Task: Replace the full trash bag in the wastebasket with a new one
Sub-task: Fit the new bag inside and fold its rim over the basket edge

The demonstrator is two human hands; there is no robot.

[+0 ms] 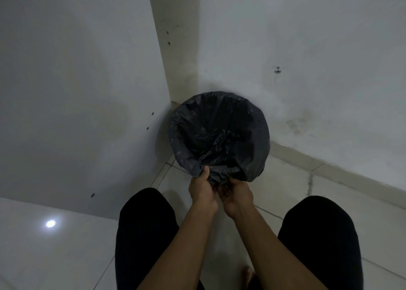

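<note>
Knees in black trousers [145,235] flank bare forearms [193,235], nearest lens. Left hand [203,194] pinches near edge of crinkled black plastic trash bag [219,134]; right hand [236,196], touching left, grasps gathered plastic just beside. Bag lines round wastebasket, mouth open, folded over rim; basket itself hidden. Stands on pale tiled floor [285,180] in far corner, against white wall [307,48] and beige pillar [175,37].

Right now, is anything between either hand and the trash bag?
Nothing visible. The left hand and right hand both have a grip on the black trash bag at its near edge, fingers directly on the plastic.
</note>
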